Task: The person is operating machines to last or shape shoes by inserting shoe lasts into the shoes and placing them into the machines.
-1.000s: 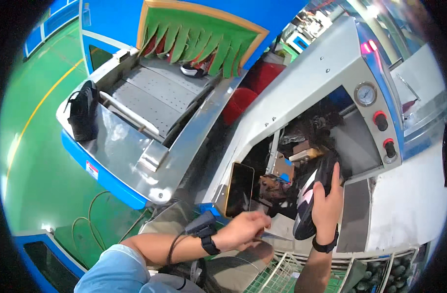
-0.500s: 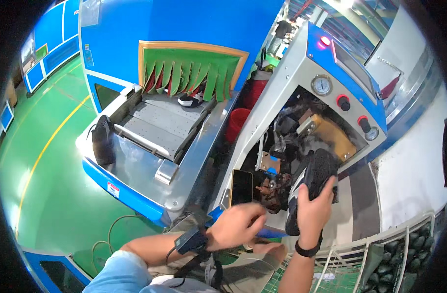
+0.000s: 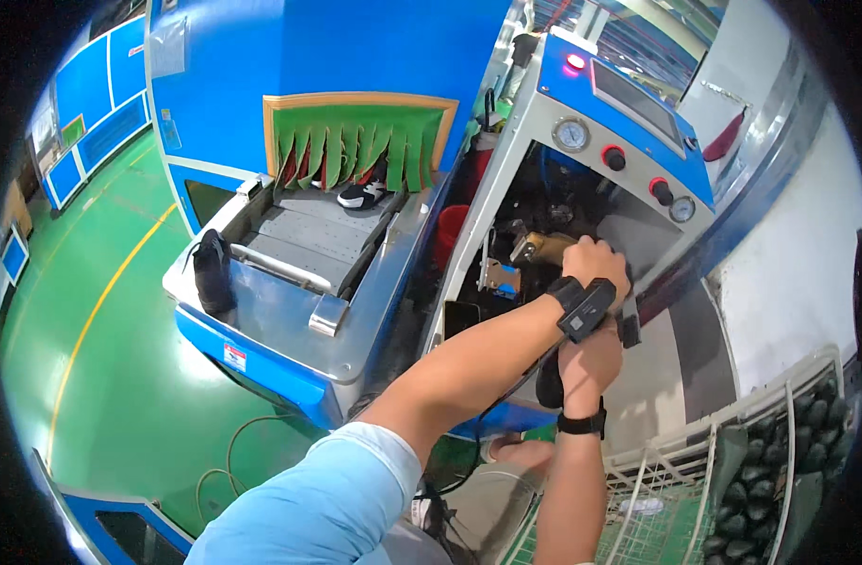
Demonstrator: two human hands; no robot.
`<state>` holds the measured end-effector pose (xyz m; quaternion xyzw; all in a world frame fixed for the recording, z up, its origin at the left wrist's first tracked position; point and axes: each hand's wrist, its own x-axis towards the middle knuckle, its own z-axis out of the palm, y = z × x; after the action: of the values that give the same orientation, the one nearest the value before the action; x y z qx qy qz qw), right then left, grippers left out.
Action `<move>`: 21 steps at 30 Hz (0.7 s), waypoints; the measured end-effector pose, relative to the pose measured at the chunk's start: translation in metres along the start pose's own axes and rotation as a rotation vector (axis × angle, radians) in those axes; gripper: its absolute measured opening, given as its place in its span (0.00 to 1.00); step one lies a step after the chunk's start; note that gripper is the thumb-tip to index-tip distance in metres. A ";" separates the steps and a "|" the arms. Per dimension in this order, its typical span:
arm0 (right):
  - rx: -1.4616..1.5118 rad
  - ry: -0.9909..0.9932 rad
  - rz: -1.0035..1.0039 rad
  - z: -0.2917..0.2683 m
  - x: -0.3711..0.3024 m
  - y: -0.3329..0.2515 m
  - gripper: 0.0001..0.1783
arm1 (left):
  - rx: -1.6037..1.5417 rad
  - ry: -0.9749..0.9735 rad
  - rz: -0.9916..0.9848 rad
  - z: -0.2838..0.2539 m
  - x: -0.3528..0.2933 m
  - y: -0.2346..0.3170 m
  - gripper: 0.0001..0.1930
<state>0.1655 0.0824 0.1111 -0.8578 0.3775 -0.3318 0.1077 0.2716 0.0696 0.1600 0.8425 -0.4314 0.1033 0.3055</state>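
Note:
A black shoe (image 3: 549, 379) is in my right hand (image 3: 589, 365), whose fingers are wrapped round it in front of the machine's opening. Most of the shoe is hidden behind my hands and wrists. My left hand (image 3: 597, 266) is closed just above the right one, at the shoe's far part; the fingertips and what they grip are out of sight. Beyond the left hand, a yellowish block (image 3: 549, 249) sits inside the dark machine opening.
The machine's panel (image 3: 629, 141) carries gauges, red-ringed knobs and a lit red lamp. Left of it, a conveyor (image 3: 309, 231) bears a black-and-white shoe (image 3: 360, 195) by green curtain strips. Another black shoe (image 3: 211, 273) rests on its edge. A wire basket (image 3: 657, 471) of dark pieces is lower right.
My left hand has moved up and right, across to the shoe's far part, its forearm now stretched across the view. The right hand keeps the shoe, which is now mostly covered.

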 end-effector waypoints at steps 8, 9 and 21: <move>0.219 0.255 -0.265 0.042 -0.080 0.055 0.20 | -0.091 0.310 0.115 -0.037 -0.099 0.020 0.11; 0.024 0.383 -0.496 0.070 -0.098 0.094 0.19 | -0.114 0.347 0.171 -0.046 -0.126 0.026 0.12; 0.071 -0.618 -0.892 -0.054 -0.166 0.109 0.48 | -1.693 -0.735 -0.954 0.018 -0.302 -0.100 0.30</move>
<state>-0.0149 0.1301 0.0238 -0.9882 -0.0837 -0.0900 0.0914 0.1654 0.3035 -0.0292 0.4150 -0.0509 -0.6283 0.6561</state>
